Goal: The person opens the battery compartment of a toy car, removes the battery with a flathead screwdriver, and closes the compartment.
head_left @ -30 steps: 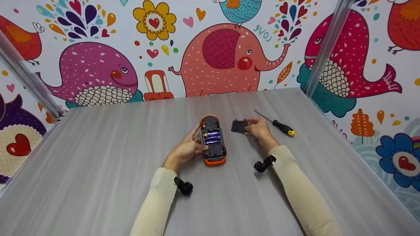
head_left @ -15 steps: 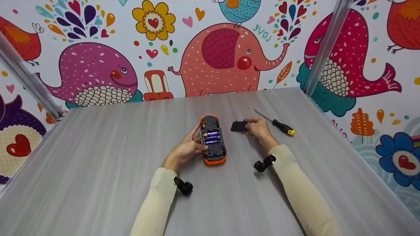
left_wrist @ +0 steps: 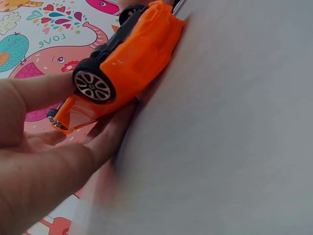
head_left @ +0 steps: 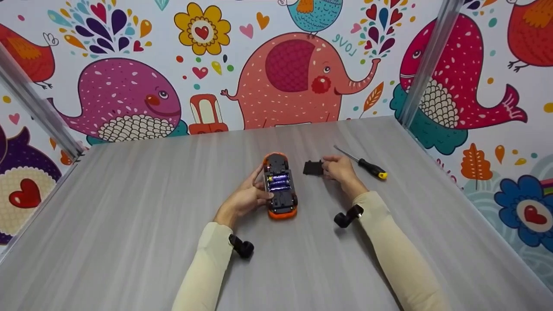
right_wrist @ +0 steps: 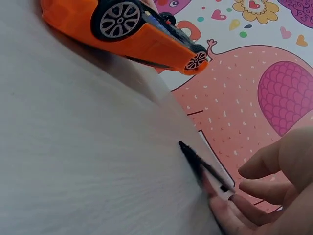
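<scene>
An orange toy car (head_left: 283,203) lies upside down, its black underside up and its battery bay uncovered. Several purple batteries (head_left: 279,182) sit side by side in that bay. My left hand (head_left: 243,199) grips the car from its left side, the thumb on the underside; in the left wrist view, fingers reach beneath the orange body (left_wrist: 134,63). To the right of the car, my right hand (head_left: 341,169) holds a thin black battery cover (head_left: 313,167) by its right edge. The right wrist view shows the cover (right_wrist: 205,166) edge-on, tilted at the fingertips just over the table.
A screwdriver (head_left: 367,164) with a black and yellow handle lies behind and right of my right hand. The grey table (head_left: 142,224) meets a wall (head_left: 151,34) printed with cartoon animals at its back. Metal posts (head_left: 432,65) stand at the back corners.
The battery cover has changed its tilt slightly in my right hand. My left hand and the toy car stay in place.
</scene>
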Demonstrator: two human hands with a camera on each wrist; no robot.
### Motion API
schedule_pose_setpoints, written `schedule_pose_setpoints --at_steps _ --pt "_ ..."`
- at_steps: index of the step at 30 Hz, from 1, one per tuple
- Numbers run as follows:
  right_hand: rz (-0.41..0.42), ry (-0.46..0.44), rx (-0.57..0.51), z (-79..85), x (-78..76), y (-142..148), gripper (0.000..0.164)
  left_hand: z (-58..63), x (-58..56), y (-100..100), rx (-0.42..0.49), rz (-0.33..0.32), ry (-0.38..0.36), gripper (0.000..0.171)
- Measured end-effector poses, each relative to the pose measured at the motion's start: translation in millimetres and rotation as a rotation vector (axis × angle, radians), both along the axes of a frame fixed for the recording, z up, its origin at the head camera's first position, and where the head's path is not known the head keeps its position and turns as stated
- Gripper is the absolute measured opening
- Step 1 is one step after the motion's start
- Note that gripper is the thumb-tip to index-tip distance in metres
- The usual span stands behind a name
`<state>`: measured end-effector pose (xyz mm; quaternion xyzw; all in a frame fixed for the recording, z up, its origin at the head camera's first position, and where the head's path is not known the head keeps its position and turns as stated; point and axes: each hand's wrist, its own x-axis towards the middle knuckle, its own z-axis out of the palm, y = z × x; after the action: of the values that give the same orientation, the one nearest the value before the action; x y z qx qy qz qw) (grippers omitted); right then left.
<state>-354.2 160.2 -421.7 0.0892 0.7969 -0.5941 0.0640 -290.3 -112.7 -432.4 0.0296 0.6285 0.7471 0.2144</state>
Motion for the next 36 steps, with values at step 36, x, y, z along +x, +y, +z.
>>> schedule_pose_setpoints --at_steps 36 --pt "0.081 0.158 0.350 40.7 20.4 69 0.036 -1.5 -1.8 -1 -0.004 -0.023 0.019 0.104"
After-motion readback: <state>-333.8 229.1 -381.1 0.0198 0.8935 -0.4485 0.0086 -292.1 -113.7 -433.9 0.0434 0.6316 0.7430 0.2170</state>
